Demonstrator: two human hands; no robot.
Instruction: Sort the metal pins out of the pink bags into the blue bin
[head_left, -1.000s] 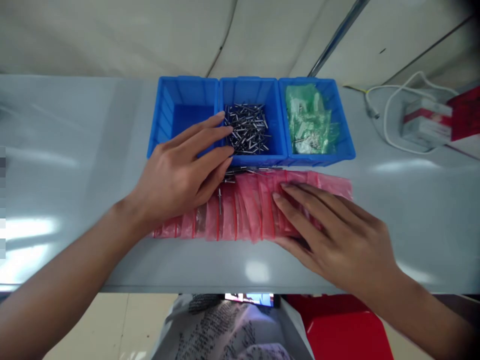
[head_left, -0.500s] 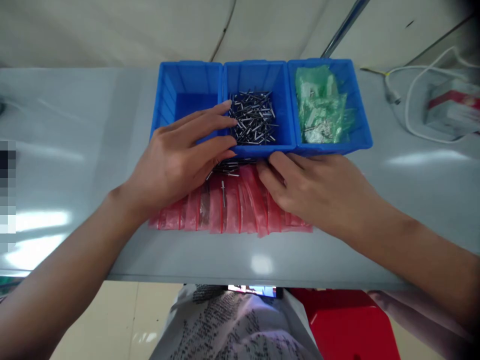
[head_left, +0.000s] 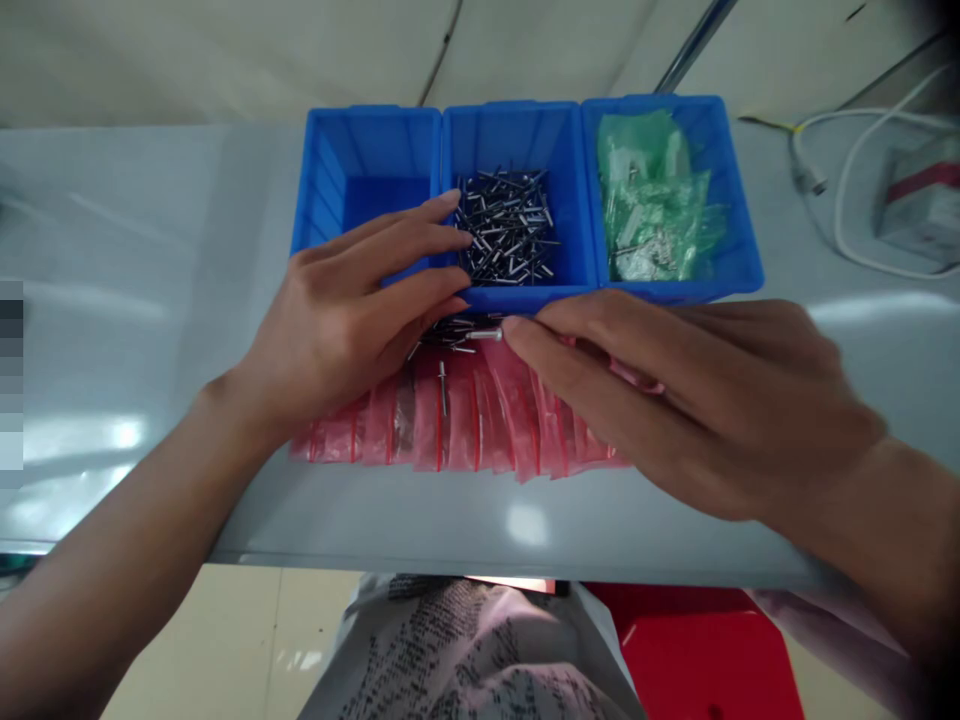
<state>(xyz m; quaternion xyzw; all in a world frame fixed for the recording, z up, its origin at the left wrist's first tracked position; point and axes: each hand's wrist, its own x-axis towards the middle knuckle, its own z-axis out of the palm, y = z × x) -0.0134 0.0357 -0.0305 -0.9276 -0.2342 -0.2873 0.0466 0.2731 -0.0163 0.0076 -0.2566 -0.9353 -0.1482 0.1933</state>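
My left hand (head_left: 352,300) rests with its fingers spread over the front of the left blue bin, fingertips at the edge of the middle blue bin (head_left: 514,294), which holds a heap of pop rivets (head_left: 510,230). Pinched in my right hand (head_left: 675,390), a silver pop rivet (head_left: 486,334) points left. Below it lie more loose rivets (head_left: 450,330), in front of the bins. A row of overlapping pink zip bags (head_left: 457,430) spreads under both hands. One single rivet (head_left: 443,388) lies on these bags.
The right blue bin (head_left: 752,270) holds green plastic bags (head_left: 652,200) with small metal parts. A white cable (head_left: 840,200) and a box (head_left: 922,205) are at the far right. A red stool (head_left: 705,650) stands below the table's front edge.
My right hand has lifted and turned above the pink bags, and a rivet now shows at its fingertips. My left hand has stayed nearly in place; the view has shifted slightly.
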